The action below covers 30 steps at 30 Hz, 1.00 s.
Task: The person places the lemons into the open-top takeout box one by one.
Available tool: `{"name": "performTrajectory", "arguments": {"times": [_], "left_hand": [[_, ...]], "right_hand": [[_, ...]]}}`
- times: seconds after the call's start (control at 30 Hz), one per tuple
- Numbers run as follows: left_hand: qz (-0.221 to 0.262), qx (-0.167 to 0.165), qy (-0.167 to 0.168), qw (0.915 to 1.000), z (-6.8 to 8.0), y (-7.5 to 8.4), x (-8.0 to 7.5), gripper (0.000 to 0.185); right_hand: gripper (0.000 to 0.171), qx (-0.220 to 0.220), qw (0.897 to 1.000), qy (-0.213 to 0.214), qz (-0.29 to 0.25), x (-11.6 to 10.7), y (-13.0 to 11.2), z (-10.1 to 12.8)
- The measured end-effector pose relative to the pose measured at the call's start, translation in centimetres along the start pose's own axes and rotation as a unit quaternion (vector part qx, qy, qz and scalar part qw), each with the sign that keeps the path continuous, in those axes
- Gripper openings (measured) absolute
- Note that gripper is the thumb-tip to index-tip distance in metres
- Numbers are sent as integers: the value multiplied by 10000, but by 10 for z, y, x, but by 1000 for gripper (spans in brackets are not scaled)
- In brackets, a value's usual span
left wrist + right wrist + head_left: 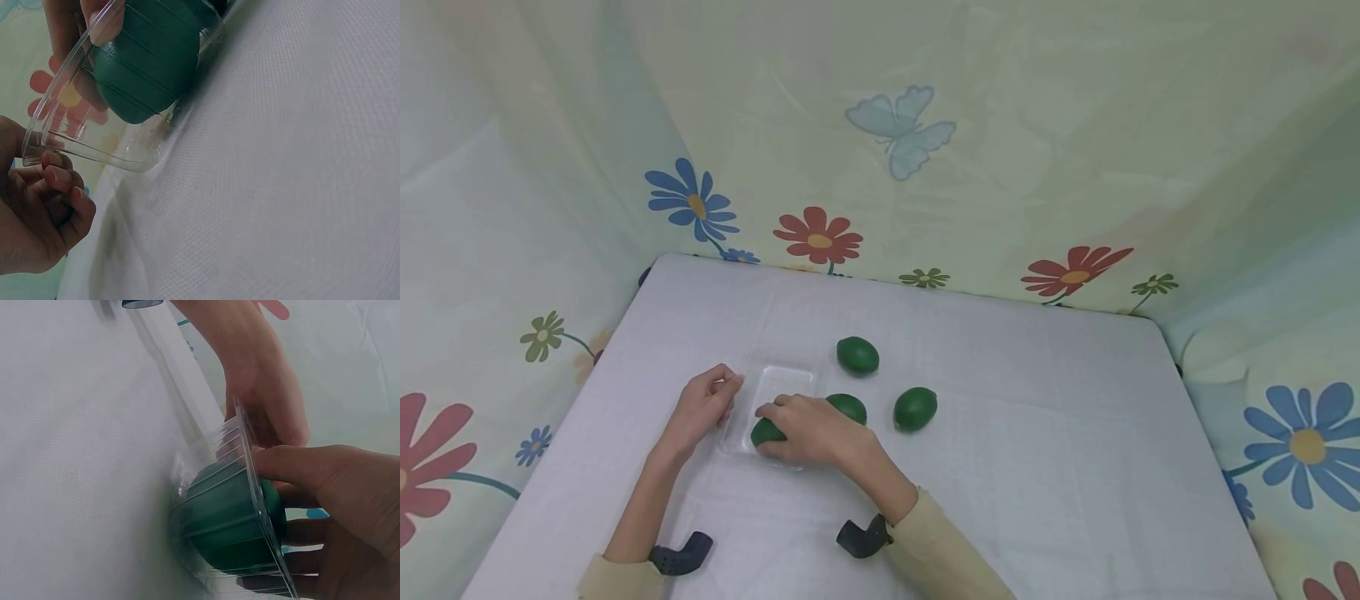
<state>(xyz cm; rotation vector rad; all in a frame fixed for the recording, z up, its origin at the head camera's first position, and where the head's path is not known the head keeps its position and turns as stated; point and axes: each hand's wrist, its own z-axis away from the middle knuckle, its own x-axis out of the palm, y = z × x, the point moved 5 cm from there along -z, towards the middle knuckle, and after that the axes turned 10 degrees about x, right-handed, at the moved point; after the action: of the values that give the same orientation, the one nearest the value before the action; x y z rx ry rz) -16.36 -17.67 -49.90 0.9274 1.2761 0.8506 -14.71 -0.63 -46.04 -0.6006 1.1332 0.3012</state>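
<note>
Tons of bare table point(1075, 433) past the rightmost lime point(915, 409), so easy passing there. The clear tray point(786, 379) is the tight spot: left grip point(704, 400) is on its left rim, right grip point(808, 428) and the held lime point(766, 432) fill the near end, and a half-hidden lime point(850, 406) crowds the right side. Far end's open from above.

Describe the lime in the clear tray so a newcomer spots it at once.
Left of centre on the white-covered table is a clear plastic tray, the left hand at its left edge. In the tray's near end is a dark green lime, partly covered by the right hand. Only this lime is gripped; the other three limes lie loose.
</note>
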Motion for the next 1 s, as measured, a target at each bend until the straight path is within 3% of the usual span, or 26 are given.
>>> {"name": "performTrajectory", "arguments": {"times": [0.33, 0.6, 1.0], "left_hand": [[89, 43, -60, 9999, -1, -1, 2, 31], [16, 66, -63, 10000, -2, -5, 2, 31], [37, 73, -39, 10000, -1, -5, 1, 33]], "right_hand": [[43, -85, 9983, 550, -193, -15, 7, 19], [38, -466, 9888, 1415, 13, -31, 10, 47], [39, -70, 9793, 1978, -413, -45, 38, 90]]}}
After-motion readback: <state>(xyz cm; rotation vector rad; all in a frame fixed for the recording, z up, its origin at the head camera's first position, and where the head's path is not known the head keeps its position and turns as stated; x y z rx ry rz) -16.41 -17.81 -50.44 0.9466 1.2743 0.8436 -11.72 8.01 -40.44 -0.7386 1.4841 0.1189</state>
